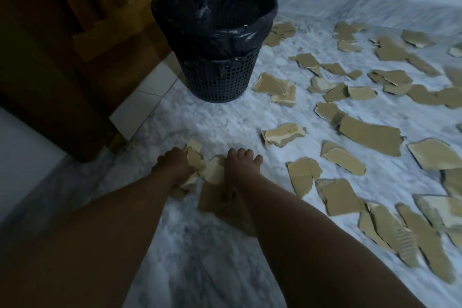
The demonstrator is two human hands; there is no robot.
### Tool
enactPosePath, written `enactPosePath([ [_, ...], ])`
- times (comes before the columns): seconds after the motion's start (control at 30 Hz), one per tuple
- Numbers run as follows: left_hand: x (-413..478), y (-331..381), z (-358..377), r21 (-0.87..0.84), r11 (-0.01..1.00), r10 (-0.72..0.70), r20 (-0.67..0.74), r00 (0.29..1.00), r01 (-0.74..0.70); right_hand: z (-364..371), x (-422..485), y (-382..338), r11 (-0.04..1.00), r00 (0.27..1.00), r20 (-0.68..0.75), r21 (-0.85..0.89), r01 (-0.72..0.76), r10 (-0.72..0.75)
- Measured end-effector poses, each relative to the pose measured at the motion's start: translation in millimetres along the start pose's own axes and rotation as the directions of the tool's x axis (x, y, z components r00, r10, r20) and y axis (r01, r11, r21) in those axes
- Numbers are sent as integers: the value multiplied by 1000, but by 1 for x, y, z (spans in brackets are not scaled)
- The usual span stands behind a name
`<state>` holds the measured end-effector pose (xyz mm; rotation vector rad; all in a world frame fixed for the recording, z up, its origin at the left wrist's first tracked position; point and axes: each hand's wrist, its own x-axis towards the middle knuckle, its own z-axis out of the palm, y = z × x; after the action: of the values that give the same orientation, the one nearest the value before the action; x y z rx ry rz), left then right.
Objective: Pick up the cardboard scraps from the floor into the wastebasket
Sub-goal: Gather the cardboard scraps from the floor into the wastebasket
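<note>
We log the left hand (172, 165) low at the marble floor (200, 270), fingers curled round a few gathered scraps (193, 160). Just right of it, the right hand (241, 165) bends its fingers down onto a larger piece (212, 197), seemingly gripping it. The wastebasket (215, 82) stands ahead and near. Loose scraps (370, 132) cover the floor to the right. Risk: we judge the uneven bundle may splay on lifting, and pieces may fall short of the rim.
</note>
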<state>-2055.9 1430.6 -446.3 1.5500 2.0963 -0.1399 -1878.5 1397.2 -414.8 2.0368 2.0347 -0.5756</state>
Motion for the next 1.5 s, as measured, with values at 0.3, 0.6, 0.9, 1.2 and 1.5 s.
enactPosePath([
  [0.3,-92,19,36,-74,997,-6,-107,994,-2,37,-84,35,988,991,-112,147,-51,68],
  [0.6,-125,46,62,-124,972,196,-31,980,-199,-17,-133,150,884,977,29,420,-205,212],
  [0.9,-141,94,78,-17,934,356,21,934,-356,32,-151,293,682,753,113,354,-640,648],
  [1.2,-176,125,48,-74,784,565,498,658,-617,12,-160,262,719,807,8,449,-530,590],
  [1.5,-203,102,98,93,707,572,507,644,-701,-9,-168,254,627,857,-50,703,-334,512],
])
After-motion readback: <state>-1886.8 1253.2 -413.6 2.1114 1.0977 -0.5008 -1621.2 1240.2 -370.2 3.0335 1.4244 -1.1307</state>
